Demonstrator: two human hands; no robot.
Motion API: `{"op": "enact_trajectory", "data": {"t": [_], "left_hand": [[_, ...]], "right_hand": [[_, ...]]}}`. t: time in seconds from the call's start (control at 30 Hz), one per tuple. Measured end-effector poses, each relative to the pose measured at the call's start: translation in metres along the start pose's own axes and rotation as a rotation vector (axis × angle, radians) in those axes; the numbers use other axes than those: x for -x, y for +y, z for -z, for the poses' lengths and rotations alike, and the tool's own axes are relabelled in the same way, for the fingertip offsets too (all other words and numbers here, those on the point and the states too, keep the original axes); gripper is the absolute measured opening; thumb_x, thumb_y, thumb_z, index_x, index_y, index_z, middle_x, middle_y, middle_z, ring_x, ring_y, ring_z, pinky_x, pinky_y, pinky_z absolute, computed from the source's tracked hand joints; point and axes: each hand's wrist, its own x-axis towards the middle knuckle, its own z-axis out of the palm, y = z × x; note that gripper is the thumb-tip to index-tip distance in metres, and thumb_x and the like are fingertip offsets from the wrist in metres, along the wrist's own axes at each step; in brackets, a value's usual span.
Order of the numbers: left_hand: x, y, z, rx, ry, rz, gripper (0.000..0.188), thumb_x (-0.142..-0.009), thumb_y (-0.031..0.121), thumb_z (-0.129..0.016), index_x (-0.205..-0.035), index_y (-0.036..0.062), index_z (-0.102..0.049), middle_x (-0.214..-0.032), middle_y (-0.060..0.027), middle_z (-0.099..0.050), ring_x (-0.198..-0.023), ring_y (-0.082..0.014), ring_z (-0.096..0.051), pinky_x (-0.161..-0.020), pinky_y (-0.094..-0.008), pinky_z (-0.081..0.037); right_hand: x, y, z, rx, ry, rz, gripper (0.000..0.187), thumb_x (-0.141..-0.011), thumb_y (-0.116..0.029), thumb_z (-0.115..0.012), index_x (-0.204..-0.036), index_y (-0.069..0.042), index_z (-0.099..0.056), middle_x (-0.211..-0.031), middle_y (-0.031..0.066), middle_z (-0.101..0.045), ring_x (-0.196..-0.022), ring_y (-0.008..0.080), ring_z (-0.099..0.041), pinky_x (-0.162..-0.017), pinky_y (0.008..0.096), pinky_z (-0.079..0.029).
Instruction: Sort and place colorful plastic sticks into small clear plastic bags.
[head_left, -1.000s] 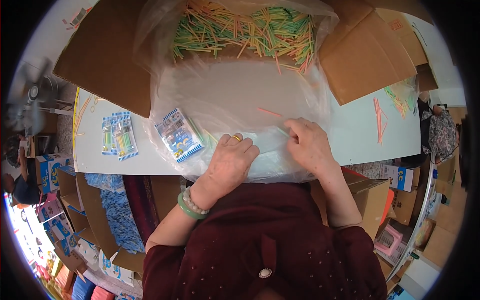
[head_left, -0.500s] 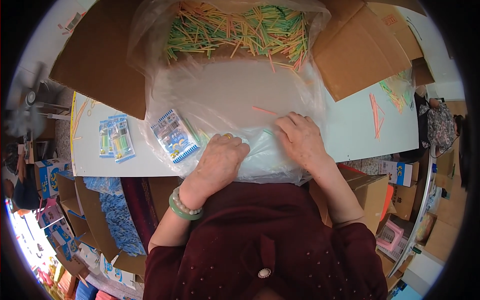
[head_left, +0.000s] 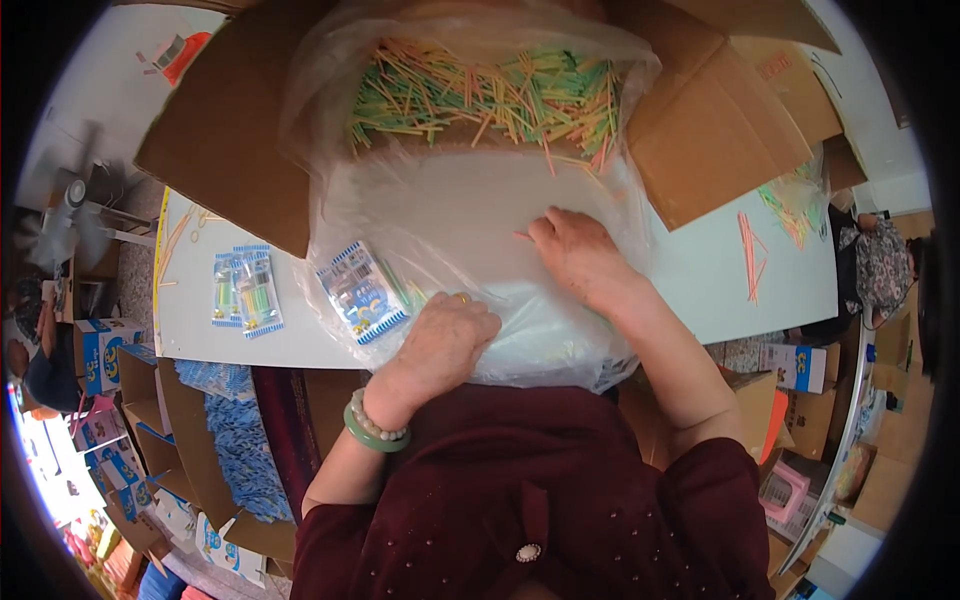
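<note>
My right hand (head_left: 582, 258) is over the clear plastic sheeting (head_left: 440, 200), its fingers pinched on a thin pink stick (head_left: 522, 236) whose tip pokes out to the left. Lower and to the left, my left hand (head_left: 450, 335) lies with curled fingers on the plastic; what is in them, if anything, is hidden. Just beyond its knuckles lie a few thin green and yellow sticks (head_left: 398, 283). Beside them is a blue-and-white printed packet (head_left: 362, 292). Ahead, a big heap of thin green, yellow and pink sticks (head_left: 490, 95) fills the back of the plastic-lined carton.
Two filled blue-edged packets (head_left: 250, 290) lie on the white table (head_left: 200, 340) at left. At right are loose pink sticks (head_left: 750, 255) and a bag of sticks (head_left: 795, 205). Carton flaps (head_left: 235, 140) rise on both sides. A box of blue wrappers (head_left: 240, 450) stands below left.
My right hand has moved up and left and taken hold of the pink stick that lay loose on the plastic. The left hand has stayed nearly in place. The view has shifted slightly.
</note>
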Motion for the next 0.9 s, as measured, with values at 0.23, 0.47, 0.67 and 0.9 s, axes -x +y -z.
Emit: {"op": "enact_trajectory", "data": {"t": [0.23, 0.47, 0.67, 0.9], "left_hand": [[0.0, 0.005, -0.001, 0.114, 0.159, 0.065, 0.006, -0.076, 0.006, -0.061, -0.074, 0.0042, -0.055, -0.071, -0.0109, -0.053, -0.073, -0.0306, -0.054, -0.065, -0.0396, -0.042], [-0.003, -0.004, -0.024, 0.025, 0.418, 0.046, 0.006, -0.074, 0.002, -0.062, -0.079, 0.0034, -0.059, -0.077, -0.0097, -0.055, -0.074, -0.0299, -0.055, -0.067, -0.039, -0.043], [-0.006, -0.014, -0.029, 0.063, 0.468, 0.051, 0.007, -0.073, 0.001, -0.062, -0.078, 0.0037, -0.059, -0.08, -0.0098, -0.056, -0.075, -0.0304, -0.056, -0.069, -0.0392, -0.044], [-0.005, -0.014, -0.028, 0.092, 0.441, 0.046, 0.007, -0.072, 0.001, -0.063, -0.078, 0.0034, -0.059, -0.08, -0.01, -0.056, -0.075, -0.0304, -0.056, -0.07, -0.0397, -0.045]], "right_hand": [[0.003, -0.01, 0.004, 0.209, -0.032, 0.091, 0.013, -0.084, -0.012, -0.055, -0.091, -0.002, -0.052, -0.084, 0.0147, -0.055, -0.079, 0.0308, -0.058, -0.072, 0.0424, -0.047], [-0.012, -0.002, -0.005, -0.042, 0.039, -0.172, 0.01, -0.084, -0.009, -0.053, -0.091, -0.003, -0.053, -0.086, 0.0172, -0.059, -0.079, 0.0336, -0.058, -0.073, 0.0433, -0.047], [-0.13, 0.047, 0.011, -0.269, 0.307, -0.554, 0.022, -0.087, -0.024, -0.051, -0.097, -0.005, -0.057, -0.094, 0.0163, -0.06, -0.084, 0.0313, -0.06, -0.073, 0.0411, -0.05], [-0.157, 0.03, -0.018, 0.42, 0.314, -0.491, 0.052, -0.086, -0.045, -0.052, -0.106, 0.004, -0.053, -0.105, 0.0206, -0.056, -0.087, 0.0336, -0.061, -0.071, 0.0441, -0.051]]}}
